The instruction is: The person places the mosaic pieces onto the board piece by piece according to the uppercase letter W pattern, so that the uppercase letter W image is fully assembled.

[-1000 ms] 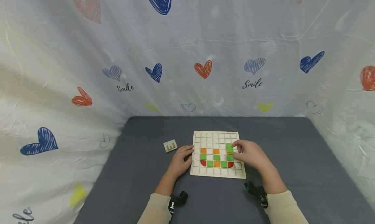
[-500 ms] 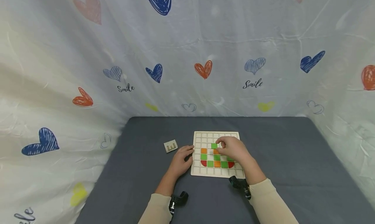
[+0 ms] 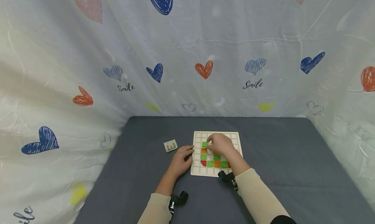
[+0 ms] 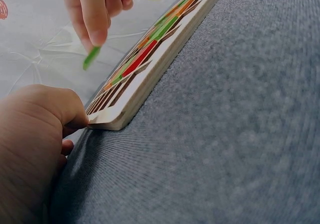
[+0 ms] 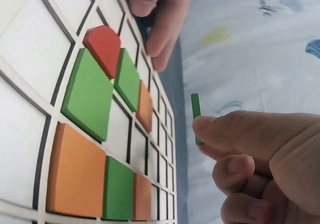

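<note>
A green square tile point(image 3: 204, 144) is pinched between thumb and index finger of my right hand point(image 3: 221, 144), above the upper left part of a pale wooden grid board point(image 3: 197, 170). In the right wrist view this tile point(image 5: 195, 104) is held edge-on, apart from the board's surface. Red tiles with a rounded corner point(image 5: 104, 49) lie in the grid, along with orange squares point(image 5: 75, 174) and green squares point(image 5: 87, 94). At the board's left edge rests my left hand point(image 3: 180, 159), fingertips and thumb touching the rim. My right hand covers some of the tiles in the head view.
A small card with a grid pattern point(image 3: 170, 146) lies left of the board. The dark grey tablecloth point(image 3: 146, 136) surrounds both. Behind the table hangs a pale curtain point(image 3: 225, 97) printed with hearts. Each wrist bears a black camera point(image 3: 179, 198).
My right hand has moved left across the board, carrying the green tile from the right columns to the left ones. The left hand has stayed at the rim.
</note>
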Demonstrator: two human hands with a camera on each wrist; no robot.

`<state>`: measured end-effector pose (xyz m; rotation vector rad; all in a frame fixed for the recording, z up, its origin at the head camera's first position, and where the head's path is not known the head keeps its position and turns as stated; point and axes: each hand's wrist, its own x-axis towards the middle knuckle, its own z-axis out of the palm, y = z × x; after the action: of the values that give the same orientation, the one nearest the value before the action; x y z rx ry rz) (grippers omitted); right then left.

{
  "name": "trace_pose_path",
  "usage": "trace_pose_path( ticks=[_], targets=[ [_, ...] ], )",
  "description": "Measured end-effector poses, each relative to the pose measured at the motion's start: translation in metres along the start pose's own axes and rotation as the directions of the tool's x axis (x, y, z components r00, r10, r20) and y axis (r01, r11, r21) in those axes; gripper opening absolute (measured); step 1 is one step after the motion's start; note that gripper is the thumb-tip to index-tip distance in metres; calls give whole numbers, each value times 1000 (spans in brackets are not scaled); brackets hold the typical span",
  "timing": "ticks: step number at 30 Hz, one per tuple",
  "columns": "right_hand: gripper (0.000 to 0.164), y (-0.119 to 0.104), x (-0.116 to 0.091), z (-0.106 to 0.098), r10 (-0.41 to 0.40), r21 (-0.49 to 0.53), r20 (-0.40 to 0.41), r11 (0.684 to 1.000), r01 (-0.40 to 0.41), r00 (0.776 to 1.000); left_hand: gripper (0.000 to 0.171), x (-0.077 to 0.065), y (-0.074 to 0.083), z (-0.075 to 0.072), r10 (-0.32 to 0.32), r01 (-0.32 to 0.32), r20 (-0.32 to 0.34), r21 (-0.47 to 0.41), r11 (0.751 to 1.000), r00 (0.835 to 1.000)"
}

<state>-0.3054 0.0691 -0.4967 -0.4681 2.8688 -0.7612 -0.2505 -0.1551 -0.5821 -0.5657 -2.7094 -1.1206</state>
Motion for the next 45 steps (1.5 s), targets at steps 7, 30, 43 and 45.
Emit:
trace_pose_path(
  ticks=[7, 30, 43, 45],
  targets=[
    [24, 3, 11, 9, 45, -26, 21, 999, -44, 999, 37, 0, 0, 1, 3, -3, -1, 12, 1000, 1000],
    [19, 2, 23, 16, 71, -43, 32, 997, -69, 997, 37, 0, 0, -1, -4, 3, 6, 7, 1000, 1000],
    [24, -5, 27, 19, 37, -60, 25, 998, -36, 999, 37, 1, -2, -2, 13, -13, 3, 20, 1000, 1000],
    [23, -5, 29, 21, 36, -58, 30, 998, -35, 999, 37, 0, -3, -1, 11, -11, 2, 19, 1000, 1000]
  ],
)
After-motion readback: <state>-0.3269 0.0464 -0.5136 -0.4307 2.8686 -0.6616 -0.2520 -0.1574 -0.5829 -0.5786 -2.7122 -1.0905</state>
